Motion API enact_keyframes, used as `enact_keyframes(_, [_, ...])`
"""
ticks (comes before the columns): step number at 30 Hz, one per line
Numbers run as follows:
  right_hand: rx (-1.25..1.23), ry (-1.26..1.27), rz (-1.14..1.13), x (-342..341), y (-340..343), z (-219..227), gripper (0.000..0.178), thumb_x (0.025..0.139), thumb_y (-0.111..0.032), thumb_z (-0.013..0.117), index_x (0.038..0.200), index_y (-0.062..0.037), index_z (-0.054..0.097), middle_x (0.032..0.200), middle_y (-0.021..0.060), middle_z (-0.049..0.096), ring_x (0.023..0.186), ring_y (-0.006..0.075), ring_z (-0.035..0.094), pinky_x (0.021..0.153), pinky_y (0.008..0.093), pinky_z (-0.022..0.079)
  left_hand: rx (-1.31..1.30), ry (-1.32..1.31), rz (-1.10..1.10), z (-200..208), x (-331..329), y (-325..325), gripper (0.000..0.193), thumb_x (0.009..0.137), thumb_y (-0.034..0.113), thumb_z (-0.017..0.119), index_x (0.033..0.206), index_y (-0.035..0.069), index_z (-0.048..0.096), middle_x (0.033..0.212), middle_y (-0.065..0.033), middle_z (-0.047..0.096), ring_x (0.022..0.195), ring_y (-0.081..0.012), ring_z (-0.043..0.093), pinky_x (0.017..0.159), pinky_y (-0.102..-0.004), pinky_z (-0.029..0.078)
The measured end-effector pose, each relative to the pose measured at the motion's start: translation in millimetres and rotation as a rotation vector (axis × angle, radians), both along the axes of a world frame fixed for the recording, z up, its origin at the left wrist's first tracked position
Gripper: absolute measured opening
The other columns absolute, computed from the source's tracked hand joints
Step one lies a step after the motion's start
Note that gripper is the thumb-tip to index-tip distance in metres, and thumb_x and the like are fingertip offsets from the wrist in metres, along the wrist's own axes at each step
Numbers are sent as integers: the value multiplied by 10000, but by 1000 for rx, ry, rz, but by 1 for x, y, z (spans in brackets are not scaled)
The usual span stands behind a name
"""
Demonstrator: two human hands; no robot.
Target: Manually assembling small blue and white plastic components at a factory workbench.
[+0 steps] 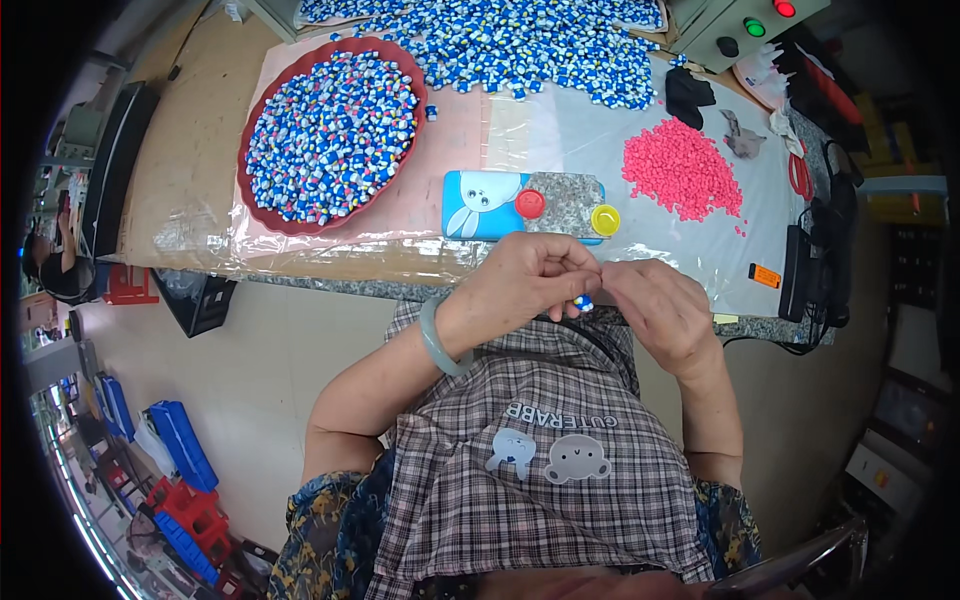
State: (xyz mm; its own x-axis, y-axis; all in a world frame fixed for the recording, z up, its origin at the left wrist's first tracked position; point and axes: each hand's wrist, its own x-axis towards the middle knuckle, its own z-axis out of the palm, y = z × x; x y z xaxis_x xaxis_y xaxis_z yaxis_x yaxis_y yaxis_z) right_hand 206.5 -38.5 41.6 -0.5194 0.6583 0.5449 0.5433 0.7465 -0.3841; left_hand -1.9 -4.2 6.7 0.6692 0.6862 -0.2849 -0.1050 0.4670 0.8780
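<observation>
Just over the table's front edge, my left hand [522, 280] is closed on a small blue-and-white plastic piece [584, 302], which shows below its fingers. My right hand [660, 305] meets it with thumb and forefinger pinched together; whatever lies between those fingertips is hidden. Right beyond the hands lies a blue pad with a rabbit picture [483, 190] and a grey speckled surface. A red round cap [530, 204] and a yellow round cap [606, 220] rest on it. Farther right is a heap of small pink pieces [682, 168].
A red scalloped basin [246, 190] at the left holds many blue-and-white pieces mixed with some pink. More blue-and-white pieces [500, 45] spread across the back. A black cloth [688, 97], an orange-and-black object [765, 275] and a dark power strip [795, 272] lie at the right.
</observation>
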Motion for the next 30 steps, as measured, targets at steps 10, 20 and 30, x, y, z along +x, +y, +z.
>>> enact_keyframes(10, [-157,72,-31,-5,1,7,260,735,94,760,962,12,664,856,116,699,724,234,691,612,314,559,-36,-53,-44,-1,-2,0,95,956,119,660,953,24,659,840,-7,665,669,-47,615,537,-176,473])
enact_keyframes(20, [-186,76,-68,-5,1,4,228,721,96,759,900,-5,660,842,116,690,716,237,690,603,314,553,-44,-62,-42,-2,-2,0,112,951,132,688,1003,37,658,864,-18,682,663,-43,621,550,-163,482])
enact_keyframes(30, [-296,125,-91,2,5,4,205,711,122,710,866,6,645,815,91,672,675,192,670,585,281,543,-6,-80,-9,-4,-5,-4,113,967,118,661,1034,29,674,904,-34,704,711,-45,631,586,-162,497])
